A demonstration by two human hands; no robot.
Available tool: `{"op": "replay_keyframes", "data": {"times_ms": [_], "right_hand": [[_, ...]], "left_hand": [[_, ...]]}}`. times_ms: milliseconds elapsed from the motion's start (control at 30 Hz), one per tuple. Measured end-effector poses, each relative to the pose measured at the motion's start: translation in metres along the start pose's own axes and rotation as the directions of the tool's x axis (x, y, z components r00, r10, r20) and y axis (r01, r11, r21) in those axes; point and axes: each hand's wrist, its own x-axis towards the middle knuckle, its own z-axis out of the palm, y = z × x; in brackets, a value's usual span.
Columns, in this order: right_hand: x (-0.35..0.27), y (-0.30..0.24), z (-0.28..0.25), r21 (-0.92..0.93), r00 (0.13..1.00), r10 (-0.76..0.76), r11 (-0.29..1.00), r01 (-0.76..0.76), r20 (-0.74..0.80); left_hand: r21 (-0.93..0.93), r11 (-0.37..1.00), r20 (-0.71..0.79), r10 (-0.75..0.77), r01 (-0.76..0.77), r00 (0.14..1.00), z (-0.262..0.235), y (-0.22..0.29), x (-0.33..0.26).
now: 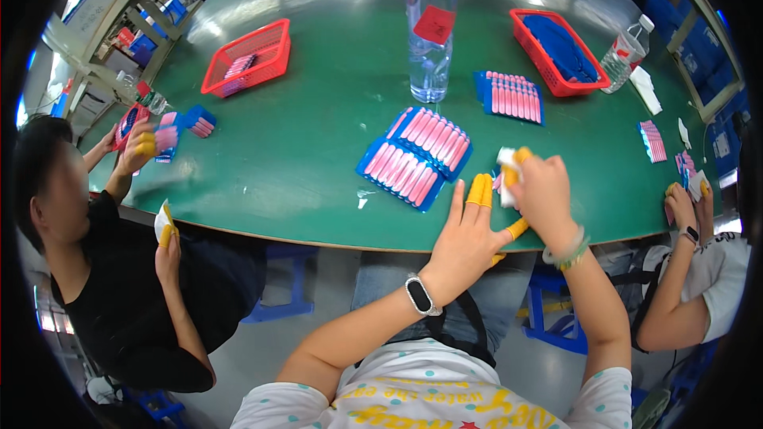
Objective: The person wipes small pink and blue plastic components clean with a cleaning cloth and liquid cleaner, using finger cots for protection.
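Observation:
At the near edge of the green table, my right hand (544, 192) is closed on a white wipe (506, 157), somewhat blurred. The wipe lies over a small pink piece, mostly hidden beneath my fingers. My left hand (469, 237) rests beside it with its fingers stretched and spread, yellow finger cots on several of them. Its thumb points toward the wiped piece; I cannot tell if they touch. Just left and beyond are two blue sheets (433, 184) carrying rows of pink slim sticks. Another such blue sheet (517, 98) with pink sticks lies farther back.
A tall clear bottle (429, 56) stands mid-table. One red basket (246, 59) is at far left; another red basket (556, 56), holding blue material, is at far right beside a second bottle (628, 54). Co-workers sit on both sides, handling similar pink pieces.

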Motion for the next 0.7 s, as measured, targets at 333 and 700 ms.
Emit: {"op": "replay_keyframes", "data": {"times_ms": [333,700], "right_hand": [[0.000,-0.005,-0.005,0.099,0.992,-0.124,0.988,0.121,0.027],[0.014,0.019,-0.010,-0.031,0.997,0.076,0.997,-0.075,0.015]], "left_hand": [[0.011,1.000,-0.028,-0.008,0.008,1.000,-0.002,-0.007,-0.001],[-0.050,0.999,-0.028,-0.017,0.016,0.999,-0.006,-0.003,0.004]]}}
